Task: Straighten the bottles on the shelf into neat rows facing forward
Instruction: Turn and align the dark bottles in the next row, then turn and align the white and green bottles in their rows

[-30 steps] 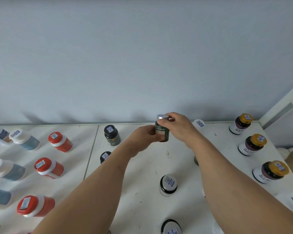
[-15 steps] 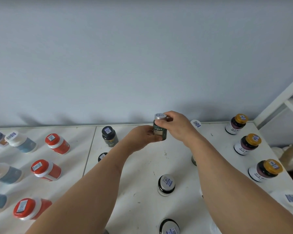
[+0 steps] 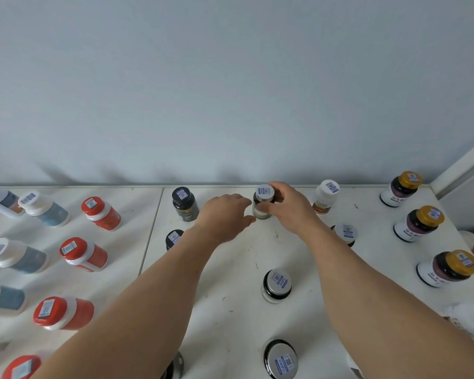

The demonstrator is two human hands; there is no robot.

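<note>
While both arms reach to the back of the shelf (image 3: 257, 253), the scene reads so:

Landmark: the silver-capped bottle (image 3: 262, 201), upright on the shelf, near the back wall (image 3: 230, 91).
Right hand (image 3: 288, 206): fingers curled round the silver-capped bottle's cap and upper body, thumb across its front (the label is mostly hidden); the bottle sits at the fingertips, left of the palm.
Left hand (image 3: 225, 214): just left of the silver-capped bottle, fingers loose and stretched toward it; whether the tips touch the glass cannot be told.
Black-capped bottle (image 3: 184, 203): left of the silver-capped bottle, beyond the left hand, upright.
White-capped bottle (image 3: 326, 196): right of the silver-capped bottle, past the right hand.
Gold-capped bottles (image 3: 419, 222): farther right, three in a file.
Red-capped bottles (image 3: 100, 213): far left, leaning in the wide lens.
Silver-lidded jar (image 3: 277, 285): nearer the camera than the silver-capped bottle, between the forearms.
</note>
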